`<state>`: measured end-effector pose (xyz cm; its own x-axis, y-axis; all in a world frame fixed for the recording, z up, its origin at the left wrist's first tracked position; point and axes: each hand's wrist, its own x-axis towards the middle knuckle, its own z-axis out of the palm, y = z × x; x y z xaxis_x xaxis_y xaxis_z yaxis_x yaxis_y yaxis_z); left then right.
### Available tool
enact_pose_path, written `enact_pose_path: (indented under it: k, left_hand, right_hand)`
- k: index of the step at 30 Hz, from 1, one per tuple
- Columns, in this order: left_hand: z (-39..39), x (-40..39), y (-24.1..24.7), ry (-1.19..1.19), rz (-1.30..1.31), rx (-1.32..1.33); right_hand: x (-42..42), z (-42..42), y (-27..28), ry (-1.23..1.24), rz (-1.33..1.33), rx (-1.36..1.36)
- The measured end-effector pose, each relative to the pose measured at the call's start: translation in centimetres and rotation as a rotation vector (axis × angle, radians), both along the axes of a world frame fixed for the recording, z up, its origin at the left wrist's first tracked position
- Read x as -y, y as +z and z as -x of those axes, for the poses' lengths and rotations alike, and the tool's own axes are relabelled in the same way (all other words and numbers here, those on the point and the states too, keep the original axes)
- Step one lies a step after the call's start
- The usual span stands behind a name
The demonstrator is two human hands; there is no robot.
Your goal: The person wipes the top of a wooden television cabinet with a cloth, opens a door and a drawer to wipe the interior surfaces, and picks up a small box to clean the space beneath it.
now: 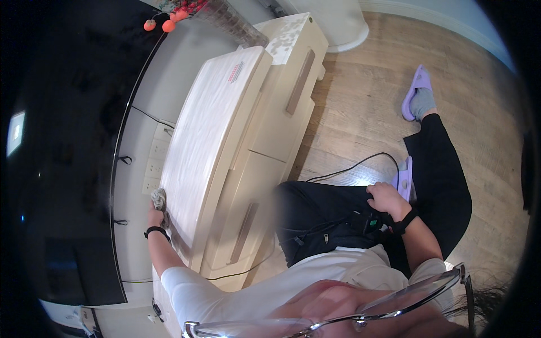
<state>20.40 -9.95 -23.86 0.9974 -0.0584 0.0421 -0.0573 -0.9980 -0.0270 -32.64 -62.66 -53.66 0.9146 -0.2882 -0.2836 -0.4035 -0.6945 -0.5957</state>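
My left hand [156, 214] reaches out to the rear edge of a pale TV cabinet [198, 139], by the wall. A crumpled grey cloth [159, 198] is gripped in its fingers, against the back edge of the cabinet top. My right hand [386, 198] rests on my leg in black trousers [325, 207], its fingers bent and partly turned away. A black cable [351, 169] passes close to this hand; whether the fingers touch it is unclear. Each wrist wears a black band.
A large black television [63, 169] hangs beside the cabinet, above wall sockets [154, 167]. At the cabinet's far end stands a glass vase [236, 25] with orange fruit decorations [169, 25]. Purple slippers [416, 93] are on my feet, on the wood floor [359, 93].
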Motion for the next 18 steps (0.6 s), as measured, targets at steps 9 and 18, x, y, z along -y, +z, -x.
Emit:
enact_pose_path:
  k: [9,18]
  left_hand:
    - [9.4,5.0,2.5,-0.034,-0.187,-0.040]
    - [18.0,6.4,2.7,-0.230,0.238,-0.214]
  right_hand:
    - [-0.1,-0.2,0.3,0.012,-0.002,-0.033]
    - [-0.3,0.2,0.9,0.016,0.014,-0.042]
